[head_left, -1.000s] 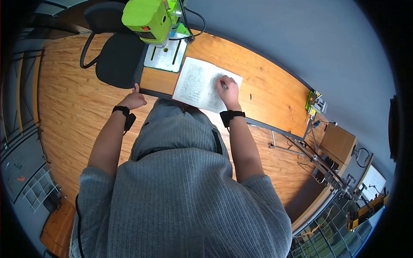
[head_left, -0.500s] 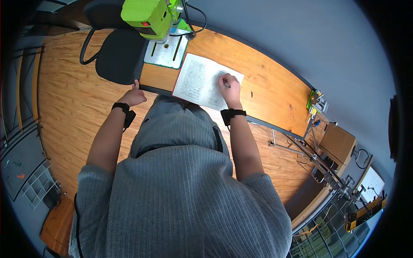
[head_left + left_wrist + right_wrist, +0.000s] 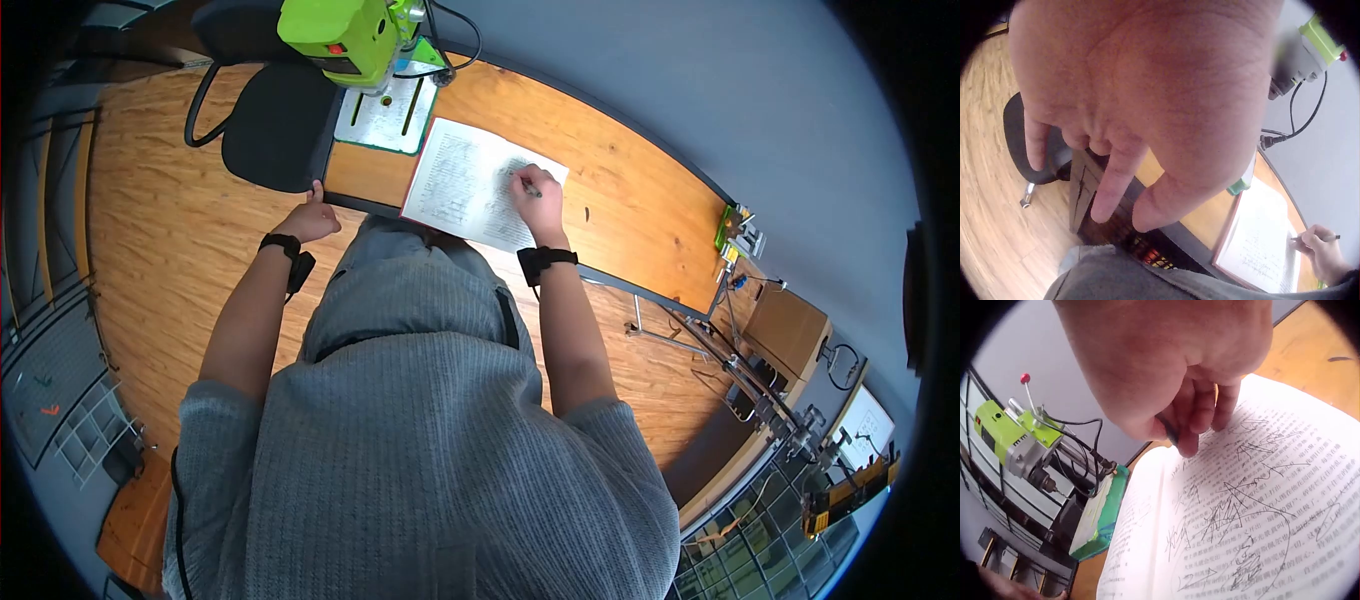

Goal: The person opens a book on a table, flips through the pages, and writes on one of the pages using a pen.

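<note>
An open book (image 3: pixel 450 185) with printed text lies on the wooden desk, dark handwritten scribbles covering part of its right page (image 3: pixel 1210 544). My right hand (image 3: pixel 542 210) rests on that page and pinches a dark pen (image 3: pixel 1333 237) between thumb and fingers. From the right wrist, the pen's tip is mostly hidden behind the fingers. My left hand (image 3: pixel 308 221) is at the desk's near left corner, one fingertip right at the edge and nothing held. In the left wrist view, its thumb (image 3: pixel 1150 209) and index finger point down, with some other fingers partly bent.
A green drill press (image 3: pixel 345 40) stands on the desk left of the book, its slotted metal base (image 3: pixel 385 120) close to the pages. A black chair (image 3: pixel 275 130) is beside the desk's left end. A small vise (image 3: pixel 740 235) sits at the far right, near a cardboard box (image 3: pixel 785 335).
My right hand has shifted slightly over the right page with the pen still pinched. The left hand stays at the desk corner. The whole head view has tilted a little.
</note>
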